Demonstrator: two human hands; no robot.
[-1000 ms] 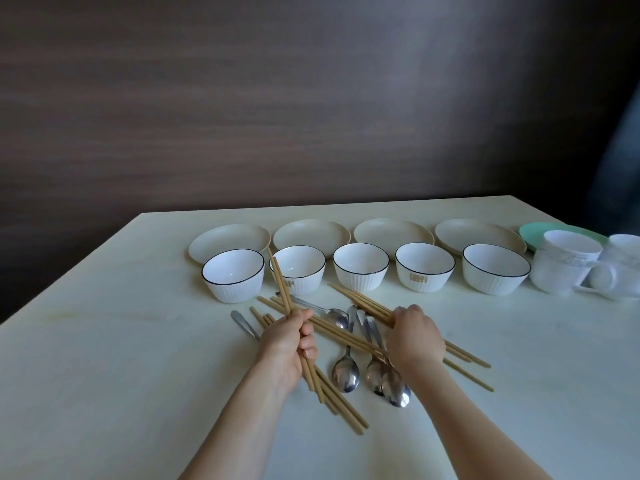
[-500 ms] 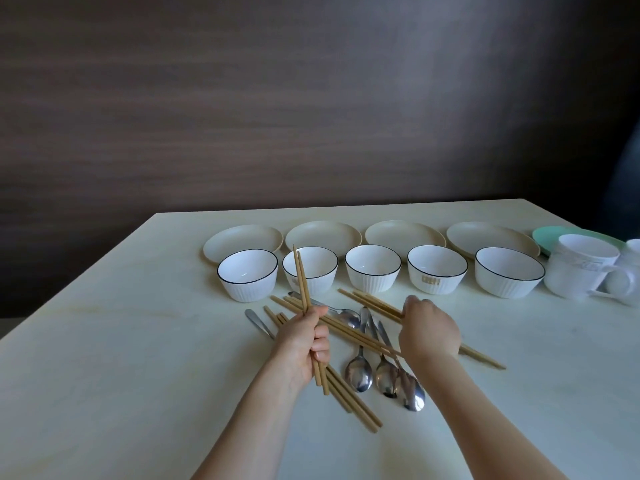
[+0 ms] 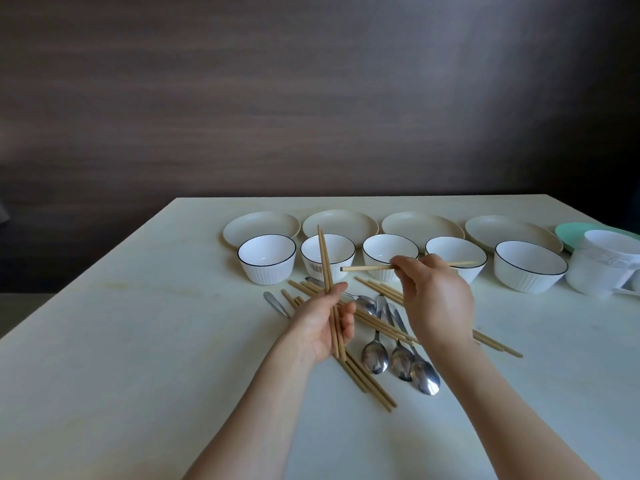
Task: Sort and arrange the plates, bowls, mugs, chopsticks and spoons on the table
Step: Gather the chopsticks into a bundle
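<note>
Chopsticks (image 3: 377, 327) lie crossed among spoons (image 3: 398, 358) on the surface (image 3: 138, 341). The left hand (image 3: 323, 327) grips two upright; the right hand (image 3: 433, 303) pinches one level. Light, stiff and smooth, they likely roll; mid-shaft holds suit best.

Soft daylight, prob. wide-angle edge warp

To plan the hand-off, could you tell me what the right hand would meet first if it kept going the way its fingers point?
The right hand points up-left with its single chopstick. It would probably meet the chopsticks in the left hand first; depth is unclear.
</note>
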